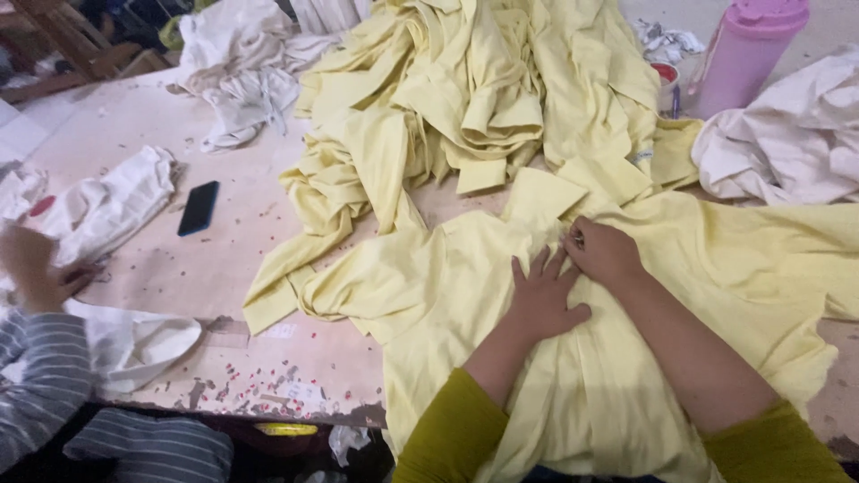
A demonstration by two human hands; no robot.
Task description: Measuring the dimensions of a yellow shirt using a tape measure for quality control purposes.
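Pinched tight, the grip of the right hand (604, 253) closes on a small fold of the yellow garment (680, 295) near its collar, possibly with a tiny tool between the fingertips, though that is too small to tell. Beside it, touching, the left hand (541, 300) lies flat with fingers spread, holding nothing and pressing the cloth down. The garment is spread over the lower right of the frame, draped off the near edge of the wooden surface (224, 259), with one sleeve trailing toward the lower left. Behind it, at the top centre, rises a heap of more yellow clothes (465, 98), its nearest pieces overlapping the spread one. A black phone (198, 207) lies apart at centre left, white cloths (107, 210) sit around it, and a pink bottle (747, 49) stands at the upper right. Another person's hand (31, 264) and striped sleeve (45, 376) show at the left edge. As a judgement, the cloth could bunch or slide if the flat hand eases, since much of it hangs over the edge; fingertips so close together risk a nick if a sharp tool is there; and the heap could slump onto the working spot.
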